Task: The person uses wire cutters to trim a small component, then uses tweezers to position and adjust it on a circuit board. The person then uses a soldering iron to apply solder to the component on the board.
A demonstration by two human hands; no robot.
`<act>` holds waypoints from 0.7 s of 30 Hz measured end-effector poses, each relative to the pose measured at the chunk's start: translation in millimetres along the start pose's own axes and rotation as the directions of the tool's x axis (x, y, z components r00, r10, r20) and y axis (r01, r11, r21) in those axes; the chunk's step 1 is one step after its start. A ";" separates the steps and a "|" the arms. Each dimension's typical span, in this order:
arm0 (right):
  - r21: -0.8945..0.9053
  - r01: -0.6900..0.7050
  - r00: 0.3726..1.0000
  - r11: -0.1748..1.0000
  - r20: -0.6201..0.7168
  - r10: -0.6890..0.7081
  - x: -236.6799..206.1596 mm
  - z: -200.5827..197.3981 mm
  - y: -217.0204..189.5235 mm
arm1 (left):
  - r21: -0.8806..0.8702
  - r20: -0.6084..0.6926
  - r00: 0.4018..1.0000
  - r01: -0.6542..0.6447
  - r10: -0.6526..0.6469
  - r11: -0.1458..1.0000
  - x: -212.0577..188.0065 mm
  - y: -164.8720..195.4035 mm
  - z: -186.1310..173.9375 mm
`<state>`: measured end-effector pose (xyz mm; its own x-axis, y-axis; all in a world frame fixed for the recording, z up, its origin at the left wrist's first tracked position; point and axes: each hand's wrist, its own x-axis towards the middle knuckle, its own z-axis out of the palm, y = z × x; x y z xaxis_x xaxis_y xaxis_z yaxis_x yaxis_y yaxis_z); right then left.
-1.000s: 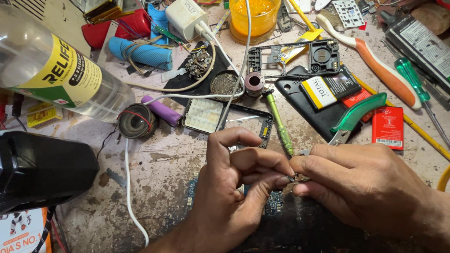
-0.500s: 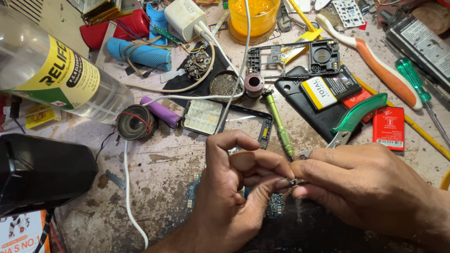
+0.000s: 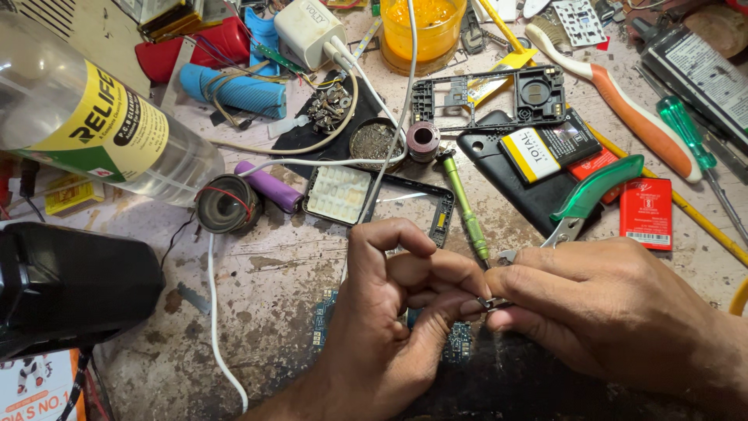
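Note:
My left hand [image 3: 397, 312] and my right hand [image 3: 608, 304] meet low in the middle of the view, fingertips pinched together on a tiny metal part [image 3: 485, 301]. Under the hands lies a blue circuit board [image 3: 323, 316], mostly hidden. A green-handled screwdriver [image 3: 466, 209] lies just beyond my fingers, its tip pointing toward them. A phone keypad frame [image 3: 343, 193] sits a little farther back.
A clear plastic bottle with a yellow label [image 3: 93, 129] lies at left, above a black device [image 3: 62, 281]. A white cable [image 3: 218, 327] crosses the worn bench. Green-handled pliers [image 3: 592, 191], a phone battery [image 3: 545, 148], a red card [image 3: 645, 212], an orange jar [image 3: 425, 27] and tools crowd the back.
Both hands have stayed pinched together in nearly the same place; the fingers shifted only slightly around the small part.

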<state>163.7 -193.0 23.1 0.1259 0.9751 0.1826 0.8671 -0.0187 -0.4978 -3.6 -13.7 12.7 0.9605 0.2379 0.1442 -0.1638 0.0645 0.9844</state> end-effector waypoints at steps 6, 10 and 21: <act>-0.041 0.002 1.000 0.999 0.021 -0.001 -0.1 -0.4 0.1 | 0.039 0.004 0.999 -0.048 0.048 0.998 -0.6 -2.8 0.4; 0.011 0.025 1.000 1.000 -0.012 -0.025 -0.9 0.0 -0.1 | 0.038 -0.001 0.994 -0.107 0.107 0.994 -1.3 -5.9 3.7; -0.001 0.005 1.000 1.000 0.010 -0.005 -1.4 0.3 0.4 | -0.014 -0.007 0.998 -0.057 0.057 0.998 -1.3 -5.3 4.3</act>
<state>163.8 -194.3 22.4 0.1162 0.9774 0.1764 0.8683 -0.0138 -0.4958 -3.0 -18.4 7.7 0.9480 0.2481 0.1992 -0.2214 0.0647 0.9730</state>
